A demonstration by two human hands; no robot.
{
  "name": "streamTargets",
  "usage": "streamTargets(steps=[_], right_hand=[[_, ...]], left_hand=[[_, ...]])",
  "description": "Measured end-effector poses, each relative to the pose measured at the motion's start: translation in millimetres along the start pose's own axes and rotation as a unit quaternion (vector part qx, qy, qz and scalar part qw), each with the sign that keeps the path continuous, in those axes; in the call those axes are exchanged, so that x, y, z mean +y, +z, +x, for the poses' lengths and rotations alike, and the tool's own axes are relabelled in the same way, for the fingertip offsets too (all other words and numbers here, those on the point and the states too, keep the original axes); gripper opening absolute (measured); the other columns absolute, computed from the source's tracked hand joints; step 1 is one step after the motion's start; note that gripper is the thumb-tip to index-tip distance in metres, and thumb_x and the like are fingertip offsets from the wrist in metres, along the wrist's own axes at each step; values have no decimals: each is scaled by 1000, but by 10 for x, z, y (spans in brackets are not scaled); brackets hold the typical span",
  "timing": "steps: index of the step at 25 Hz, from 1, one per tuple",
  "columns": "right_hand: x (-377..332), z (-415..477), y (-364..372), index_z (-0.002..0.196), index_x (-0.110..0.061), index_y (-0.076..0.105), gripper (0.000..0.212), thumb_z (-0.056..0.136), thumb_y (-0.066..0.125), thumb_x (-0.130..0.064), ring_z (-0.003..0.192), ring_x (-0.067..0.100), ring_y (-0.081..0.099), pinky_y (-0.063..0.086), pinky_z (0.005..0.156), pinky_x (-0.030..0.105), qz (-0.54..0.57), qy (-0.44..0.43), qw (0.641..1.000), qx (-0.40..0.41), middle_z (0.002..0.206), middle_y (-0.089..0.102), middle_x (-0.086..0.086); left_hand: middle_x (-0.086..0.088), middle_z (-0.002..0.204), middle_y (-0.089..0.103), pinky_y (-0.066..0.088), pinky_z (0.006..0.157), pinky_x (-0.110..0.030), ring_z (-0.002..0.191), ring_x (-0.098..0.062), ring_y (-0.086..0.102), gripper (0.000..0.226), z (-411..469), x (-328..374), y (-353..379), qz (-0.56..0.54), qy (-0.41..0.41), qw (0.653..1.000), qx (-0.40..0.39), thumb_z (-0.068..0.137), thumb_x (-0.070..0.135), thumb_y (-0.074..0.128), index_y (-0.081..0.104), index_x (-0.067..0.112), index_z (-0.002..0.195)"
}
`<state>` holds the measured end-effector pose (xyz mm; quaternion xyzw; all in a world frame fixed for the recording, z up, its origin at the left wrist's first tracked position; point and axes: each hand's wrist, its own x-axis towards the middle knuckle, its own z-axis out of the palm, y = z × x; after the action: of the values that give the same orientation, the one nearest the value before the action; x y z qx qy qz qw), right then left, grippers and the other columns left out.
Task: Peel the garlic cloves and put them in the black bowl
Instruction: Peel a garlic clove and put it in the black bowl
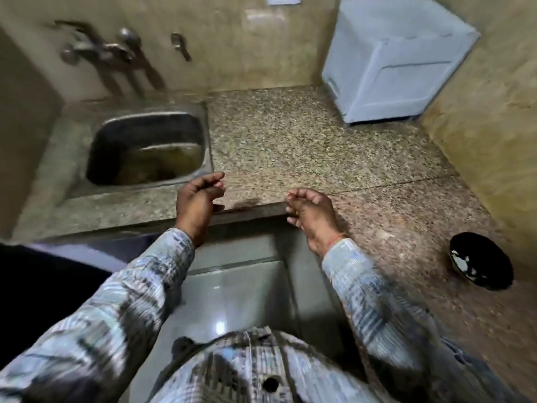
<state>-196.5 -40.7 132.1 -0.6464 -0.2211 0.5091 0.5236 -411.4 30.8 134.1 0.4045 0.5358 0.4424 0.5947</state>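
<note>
The black bowl (pixel 481 261) stands on the speckled granite counter (pixel 305 146) at the right, with pale pieces inside it, likely garlic. My left hand (pixel 197 203) hovers over the counter's front edge beside the sink, fingers loosely curled, nothing visible in it. My right hand (pixel 309 212) hangs at the same edge, a little to the right, fingers also loosely curled and empty. Both hands are well left of the bowl. No loose garlic cloves show on the counter. The picture is blurred.
A steel sink (pixel 148 146) with dirty water sits at the left, taps (pixel 116 50) on the wall above it. A light blue cloth-covered box (pixel 398 65) stands in the back right corner. Walls close the counter at back and right.
</note>
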Motion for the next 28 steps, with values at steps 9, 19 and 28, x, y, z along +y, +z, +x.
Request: streamTargets(steps=[9,19,28], right_hand=[[605,-451,2882,92,-20,69,14,97,66,-6,66,6,62,52,59,23,-98,30,978,-183,80,68,-5],[1794,-622,4849,97,-16,68,9,97,63,-8,65,10,62,50,60,26,-209,116,916,-322,82,66,1],[4617,774,5330,90,-17,68,15,99,62,-6,58,10,60,48,54,23,-354,182,853,-338,67,65,-5]], left_hand=[[-1,98,72,51,73,-28,86,-12,63,32,-182,69,-2954,-61,-10,979,193,91,-4,61,76,13,113],[-3,102,75,52,67,-27,91,-13,66,32,-213,-850,-4733,-111,-107,934,324,92,0,59,76,19,111],[14,78,75,51,52,-16,68,2,68,30,769,-3533,-5238,-131,-200,892,383,98,-4,51,71,11,114]])
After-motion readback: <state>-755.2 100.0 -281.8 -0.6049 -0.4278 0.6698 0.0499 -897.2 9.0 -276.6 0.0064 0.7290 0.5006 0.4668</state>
